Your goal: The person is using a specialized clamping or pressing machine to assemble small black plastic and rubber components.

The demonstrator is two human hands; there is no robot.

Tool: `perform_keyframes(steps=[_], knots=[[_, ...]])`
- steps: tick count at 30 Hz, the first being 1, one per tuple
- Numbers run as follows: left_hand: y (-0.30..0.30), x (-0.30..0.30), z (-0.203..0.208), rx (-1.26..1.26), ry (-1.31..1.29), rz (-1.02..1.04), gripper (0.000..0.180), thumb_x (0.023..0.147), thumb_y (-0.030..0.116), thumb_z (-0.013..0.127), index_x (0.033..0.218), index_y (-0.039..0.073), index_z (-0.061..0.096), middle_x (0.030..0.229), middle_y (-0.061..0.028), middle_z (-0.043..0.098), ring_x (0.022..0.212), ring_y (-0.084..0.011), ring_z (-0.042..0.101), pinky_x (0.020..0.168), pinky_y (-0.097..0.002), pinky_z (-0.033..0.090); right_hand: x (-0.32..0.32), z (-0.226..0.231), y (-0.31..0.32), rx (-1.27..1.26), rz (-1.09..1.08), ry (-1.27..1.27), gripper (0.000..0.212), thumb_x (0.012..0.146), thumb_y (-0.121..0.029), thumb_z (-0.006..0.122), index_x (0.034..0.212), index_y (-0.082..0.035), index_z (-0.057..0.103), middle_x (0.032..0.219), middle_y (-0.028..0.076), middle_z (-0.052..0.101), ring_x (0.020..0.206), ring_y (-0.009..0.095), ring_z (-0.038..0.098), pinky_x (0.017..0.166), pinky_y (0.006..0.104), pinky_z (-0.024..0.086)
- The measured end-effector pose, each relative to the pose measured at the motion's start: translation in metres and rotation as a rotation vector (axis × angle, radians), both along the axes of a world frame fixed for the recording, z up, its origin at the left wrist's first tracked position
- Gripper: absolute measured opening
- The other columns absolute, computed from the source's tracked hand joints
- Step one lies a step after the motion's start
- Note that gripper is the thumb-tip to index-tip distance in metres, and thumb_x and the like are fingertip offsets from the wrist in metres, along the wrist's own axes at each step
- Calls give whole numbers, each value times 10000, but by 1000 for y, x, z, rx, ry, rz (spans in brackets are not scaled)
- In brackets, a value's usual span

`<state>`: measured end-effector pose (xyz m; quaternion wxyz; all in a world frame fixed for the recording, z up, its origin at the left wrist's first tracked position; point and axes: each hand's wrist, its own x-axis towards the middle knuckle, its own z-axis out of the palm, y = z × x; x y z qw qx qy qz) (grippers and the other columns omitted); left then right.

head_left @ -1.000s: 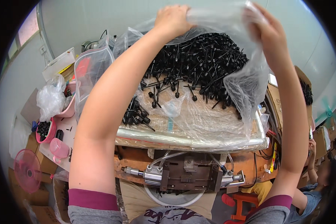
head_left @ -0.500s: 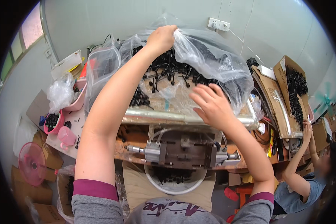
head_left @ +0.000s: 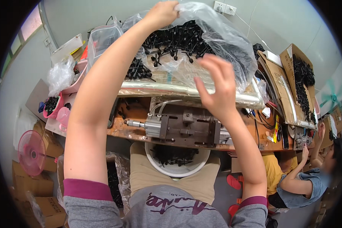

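Note:
My left hand grips the upper edge of a clear plastic bag and holds it raised. Under the lifted plastic lies a heap of small black parts with thin stems and round ends; some lie scattered toward the front. My right hand, slightly blurred, hovers with spread fingers in front of the bag's mouth, above the silver-edged board, holding nothing. Nearer to me, a metal clamping fixture with pneumatic cylinders is mounted on the wooden table.
A white basket with black parts sits between my legs. Pink containers stand at left, near a pink fan. At right, a cardboard box holds more black parts; a co-worker sits below it, near a green fan.
My left hand has lifted the bag's edge higher, baring more of the black heap. My right hand has risen with its fingers spread. The co-worker's hands have moved down and apart.

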<state>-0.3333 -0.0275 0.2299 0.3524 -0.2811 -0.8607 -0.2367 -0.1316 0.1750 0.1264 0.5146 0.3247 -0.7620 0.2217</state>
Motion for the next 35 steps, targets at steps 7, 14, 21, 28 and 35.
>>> perform_keyframes(steps=[7, 14, 21, 28, 35], knots=[[23, -20, 53, 256, -138, -351, 248, 945, 122, 425, 972, -35, 615, 797, -189, 653, 770, -322, 631, 736, -401, 494, -151, 85, -27, -84, -395, 293, 931, 753, -407, 821, 1448, -37, 324, 1462, 211, 383, 1367, 332, 352, 1099, 436, 284], [39, -92, 132, 190, -23, -446, 295, 947, 122, 423, 1040, -73, 624, 892, -227, 679, 853, -330, 642, 801, -425, 489, -327, 138, -44, -141, -485, 20, 797, 690, -501, 826, 1249, 1, 559, 1158, 241, 617, 1090, 370, 585, 901, 487, 414], [44, -108, 152, 134, -187, -582, 361, 968, 203, 434, 1067, -87, 625, 1034, -293, 666, 947, -387, 625, 863, -448, 467, -427, 146, 23, -483, -227, -531, 492, 868, -326, 682, 1247, -35, 561, 1040, 149, 674, 884, 263, 651, 708, 433, 498], [42, -206, 79, -206, 528, 1, 697, 722, 382, 754, 1299, 49, 549, 1406, -206, 493, 1310, -340, 471, 1023, -499, 436, -423, 159, 40, -864, 692, -698, 356, 955, -275, 600, 1251, -78, 587, 1108, 42, 646, 998, 142, 632, 792, 320, 529], [45, -279, 34, -139, -312, 75, 812, 768, 341, 733, 1479, 194, 370, 1489, -188, 370, 1366, -401, 367, 1062, -556, 368, -346, 166, 29, -507, 762, -1022, 595, 879, -360, 708, 1364, -51, 558, 1245, 58, 647, 1038, 175, 643, 872, 330, 519]])
